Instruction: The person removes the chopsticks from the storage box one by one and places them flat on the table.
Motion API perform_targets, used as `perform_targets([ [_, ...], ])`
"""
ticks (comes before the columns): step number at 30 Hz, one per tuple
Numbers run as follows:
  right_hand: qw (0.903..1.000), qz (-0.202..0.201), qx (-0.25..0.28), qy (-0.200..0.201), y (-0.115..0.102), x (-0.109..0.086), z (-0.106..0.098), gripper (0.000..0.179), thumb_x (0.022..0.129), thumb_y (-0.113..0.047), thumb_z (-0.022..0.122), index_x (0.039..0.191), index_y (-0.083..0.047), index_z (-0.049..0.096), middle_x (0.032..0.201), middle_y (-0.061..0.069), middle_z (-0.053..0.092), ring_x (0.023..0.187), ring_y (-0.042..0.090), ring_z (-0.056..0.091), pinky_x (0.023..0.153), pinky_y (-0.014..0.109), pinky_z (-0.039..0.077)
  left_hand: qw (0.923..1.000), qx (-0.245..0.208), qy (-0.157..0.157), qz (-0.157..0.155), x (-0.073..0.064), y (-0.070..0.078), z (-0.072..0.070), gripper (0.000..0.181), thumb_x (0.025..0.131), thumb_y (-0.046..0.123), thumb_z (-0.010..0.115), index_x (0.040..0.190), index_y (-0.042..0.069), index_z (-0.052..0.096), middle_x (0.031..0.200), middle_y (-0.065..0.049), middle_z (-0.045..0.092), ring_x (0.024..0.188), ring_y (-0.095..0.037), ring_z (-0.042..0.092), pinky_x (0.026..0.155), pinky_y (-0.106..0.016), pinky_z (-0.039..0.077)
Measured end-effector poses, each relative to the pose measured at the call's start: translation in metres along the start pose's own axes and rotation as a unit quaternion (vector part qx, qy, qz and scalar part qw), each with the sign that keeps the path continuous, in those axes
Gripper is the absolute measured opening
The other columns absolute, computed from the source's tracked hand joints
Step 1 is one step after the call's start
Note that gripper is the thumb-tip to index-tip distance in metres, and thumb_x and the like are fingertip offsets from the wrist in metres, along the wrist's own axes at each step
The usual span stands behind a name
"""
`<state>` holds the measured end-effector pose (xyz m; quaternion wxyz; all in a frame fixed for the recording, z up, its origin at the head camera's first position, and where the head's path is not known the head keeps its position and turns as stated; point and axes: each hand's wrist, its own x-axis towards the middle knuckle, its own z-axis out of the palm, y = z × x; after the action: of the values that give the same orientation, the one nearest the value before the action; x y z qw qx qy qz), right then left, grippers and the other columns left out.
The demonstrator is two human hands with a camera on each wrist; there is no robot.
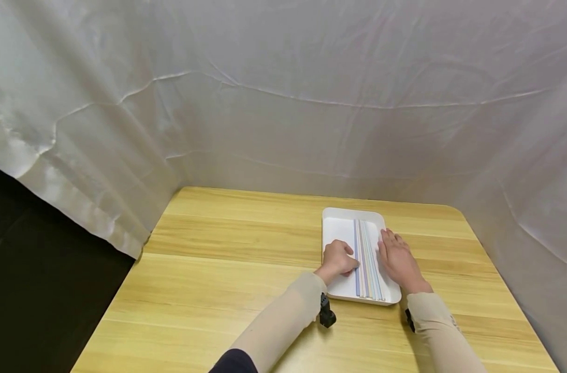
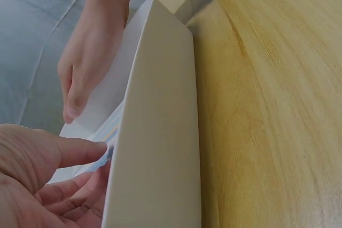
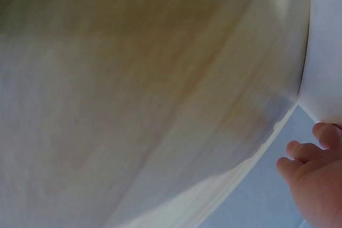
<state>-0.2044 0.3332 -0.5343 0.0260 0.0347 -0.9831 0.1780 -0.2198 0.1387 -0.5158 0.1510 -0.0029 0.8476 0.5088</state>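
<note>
A white tray holds several long, thin pastel chopsticks, lying side by side lengthwise. My left hand reaches over the tray's left wall. Its thumb and fingertips pinch at the blue chopstick on the left side of the row. In the left wrist view the thumb and curled fingers meet at a bit of blue just inside the tray wall, which hides part of the grip. My right hand rests along the right rim, fingers straight and close together. The right wrist view shows its fingertips beside the white wall.
The tray stands on a wood-grain table, toward the right of its far half. A pale curtain hangs behind the table and along both sides. A black camera is strapped at the left wrist.
</note>
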Motion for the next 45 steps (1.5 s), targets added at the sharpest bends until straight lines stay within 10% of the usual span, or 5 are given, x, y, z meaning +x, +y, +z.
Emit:
perform_targets([
  [20,1.0000,-0.003,0.001,0.003,-0.0022,0.0019,0.0010,0.062,0.116,-0.031,0.025,0.161,0.011,0.026,0.166,0.036,0.026,0.153,0.058,0.024,0.130,0.069,0.019,0.9977,0.061,0.007,0.027,-0.0028,-0.0020,-0.0041,0.028,0.085,0.004,0.081,0.109,-0.001,0.069,0.071,-0.007,0.065,0.042,-0.010,0.055,0.039,-0.020,0.046],
  [28,1.0000,-0.001,0.006,0.001,-0.0039,0.0024,0.0004,0.061,0.116,-0.031,0.026,0.161,0.011,0.026,0.166,0.036,0.025,0.153,0.059,0.024,0.130,0.068,0.019,0.9853,0.146,0.035,0.081,-0.0028,-0.0037,-0.0032,0.024,0.076,0.003,0.085,0.076,0.005,0.061,0.068,-0.005,0.061,0.059,-0.015,0.051,0.048,-0.025,0.047],
  [45,1.0000,-0.002,-0.001,0.007,-0.0018,0.0035,0.0001,0.059,0.115,-0.028,0.030,0.159,0.012,0.029,0.165,0.036,0.027,0.153,0.057,0.026,0.130,0.068,0.020,0.9951,0.086,0.034,0.037,0.0001,-0.0026,-0.0076,0.031,0.072,0.008,0.090,0.086,0.001,0.062,0.072,-0.009,0.062,0.046,-0.014,0.055,0.043,-0.024,0.052],
])
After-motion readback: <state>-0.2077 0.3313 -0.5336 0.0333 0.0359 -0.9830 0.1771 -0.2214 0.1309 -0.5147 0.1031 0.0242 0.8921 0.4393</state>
